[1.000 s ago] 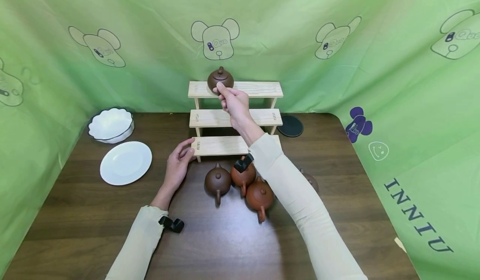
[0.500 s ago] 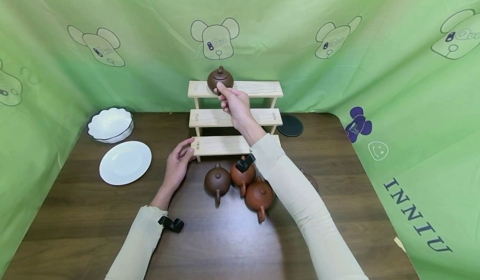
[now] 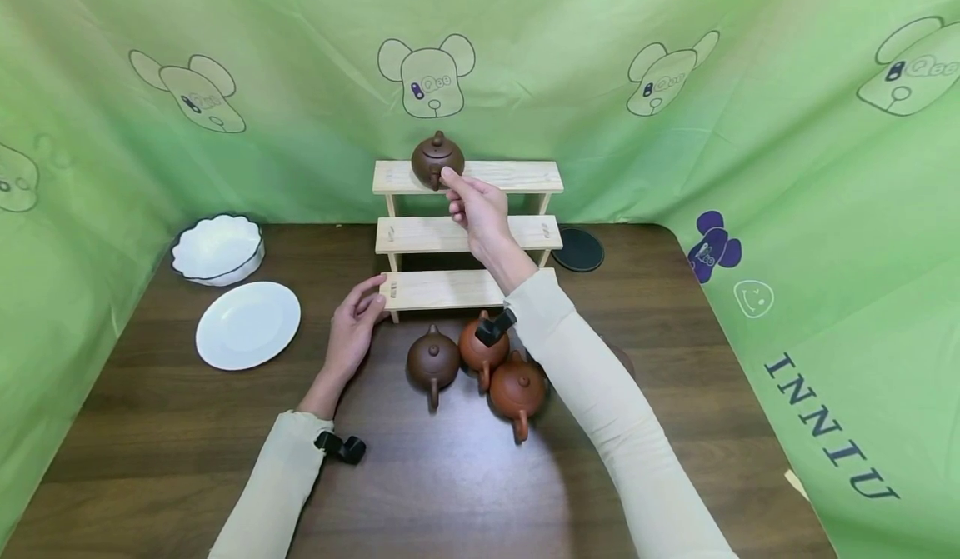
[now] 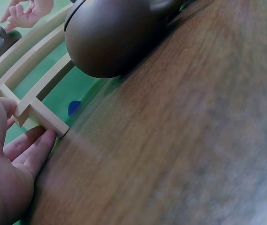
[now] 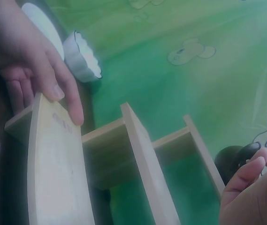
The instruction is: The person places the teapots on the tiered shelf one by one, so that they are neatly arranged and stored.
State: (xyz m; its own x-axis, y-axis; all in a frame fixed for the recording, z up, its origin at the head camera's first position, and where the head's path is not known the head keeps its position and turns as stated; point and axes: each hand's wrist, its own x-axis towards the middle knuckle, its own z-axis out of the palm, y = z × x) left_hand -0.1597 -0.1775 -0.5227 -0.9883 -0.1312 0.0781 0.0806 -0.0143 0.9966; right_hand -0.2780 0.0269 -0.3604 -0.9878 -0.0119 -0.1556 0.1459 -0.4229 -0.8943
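A dark brown teapot [image 3: 437, 159] stands upright on the top step of the wooden display stand [image 3: 442, 290], its handle facing me. My right hand [image 3: 483, 213] is at that handle, with the thumb tip along its right edge and the other fingers bent below; the handle now shows beside the thumb. At the left end of the lowest step, my left hand [image 3: 352, 326] grips the board, and in the left wrist view its fingers [image 4: 39, 147] touch the stand's leg. On the table before the stand sit another dark brown teapot [image 3: 433, 359] and two reddish-brown teapots [image 3: 517, 388].
A white scalloped bowl [image 3: 219, 249] and a white plate [image 3: 248, 326] lie at the left. A dark round coaster [image 3: 579, 249] is right of the stand. My right sleeve partly hides another teapot [image 3: 618, 356]. Green cloth [image 3: 315, 142] encloses the table.
My right hand has shifted slightly right, its thumb sliding off the front of the teapot handle. The teapot stays on the top step. My left hand keeps its place on the stand.
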